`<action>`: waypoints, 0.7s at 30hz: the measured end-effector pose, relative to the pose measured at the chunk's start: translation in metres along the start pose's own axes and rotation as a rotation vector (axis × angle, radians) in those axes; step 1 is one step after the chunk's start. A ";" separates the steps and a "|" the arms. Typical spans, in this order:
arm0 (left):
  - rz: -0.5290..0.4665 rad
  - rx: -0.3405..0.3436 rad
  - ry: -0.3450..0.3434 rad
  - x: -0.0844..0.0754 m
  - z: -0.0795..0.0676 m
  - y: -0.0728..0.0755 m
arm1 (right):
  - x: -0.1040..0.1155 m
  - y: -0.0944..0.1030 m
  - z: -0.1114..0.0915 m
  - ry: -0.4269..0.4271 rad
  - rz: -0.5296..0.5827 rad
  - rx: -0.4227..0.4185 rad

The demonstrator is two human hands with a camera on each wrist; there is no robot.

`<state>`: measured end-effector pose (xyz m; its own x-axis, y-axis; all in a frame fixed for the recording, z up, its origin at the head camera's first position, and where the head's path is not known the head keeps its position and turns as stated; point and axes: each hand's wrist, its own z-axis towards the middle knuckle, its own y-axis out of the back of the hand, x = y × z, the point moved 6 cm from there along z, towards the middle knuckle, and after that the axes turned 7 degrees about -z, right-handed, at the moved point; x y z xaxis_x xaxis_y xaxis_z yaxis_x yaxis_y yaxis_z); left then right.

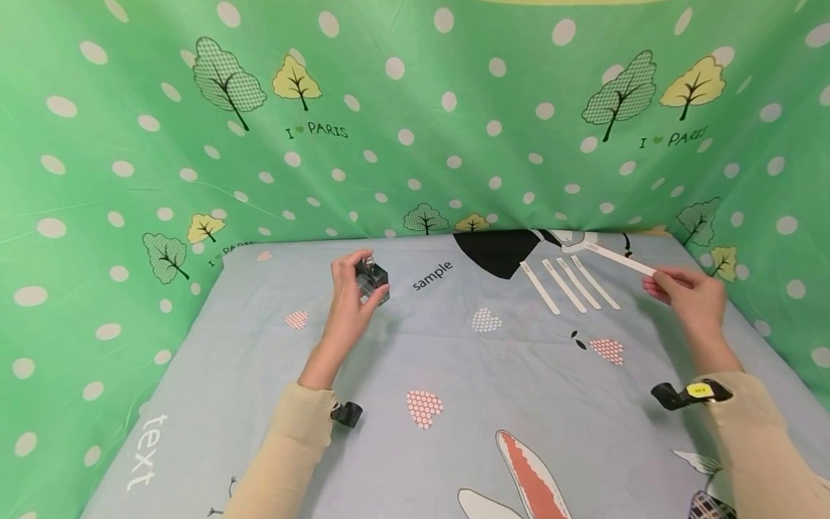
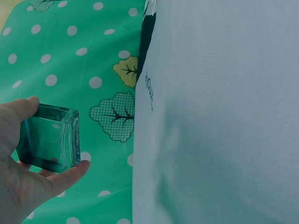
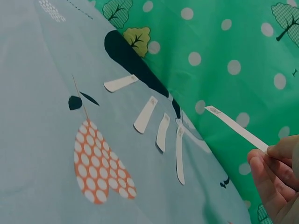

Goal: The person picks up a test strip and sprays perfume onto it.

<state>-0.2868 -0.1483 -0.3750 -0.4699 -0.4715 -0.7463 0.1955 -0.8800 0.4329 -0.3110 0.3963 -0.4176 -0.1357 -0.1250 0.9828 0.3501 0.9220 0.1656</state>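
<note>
In the head view my left hand (image 1: 346,303) holds a small square perfume bottle (image 1: 375,277) of dark clear glass above the cloth. A silvery nozzle shows at its top, by my index finger. The left wrist view shows the thick glass of the bottle (image 2: 49,137) between fingers and thumb. On the right, my right hand (image 1: 690,299) pinches one end of a white paper test strip (image 1: 619,258), its printed end pointing left. Several similar paper strips (image 3: 145,114) lie side by side on the cloth, left of that hand, each with small print at one end.
A grey-blue printed cloth (image 1: 376,461) covers the table, with hearts, a rabbit-ear figure and lettering on it. Green polka-dot curtain (image 1: 447,158) hangs along the back and both sides. A black wrist camera (image 1: 690,394) sits on the right sleeve.
</note>
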 end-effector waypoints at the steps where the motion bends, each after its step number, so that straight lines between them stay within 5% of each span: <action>1: 0.000 0.000 0.001 0.000 0.000 0.000 | -0.001 0.001 0.000 -0.009 -0.013 -0.009; 21: 0.011 0.003 0.007 -0.002 0.000 -0.001 | -0.016 0.016 -0.001 -0.095 0.053 -0.044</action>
<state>-0.2861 -0.1467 -0.3741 -0.4614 -0.4815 -0.7452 0.1978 -0.8746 0.4427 -0.3026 0.4131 -0.4304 -0.2019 -0.0392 0.9786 0.3995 0.9090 0.1188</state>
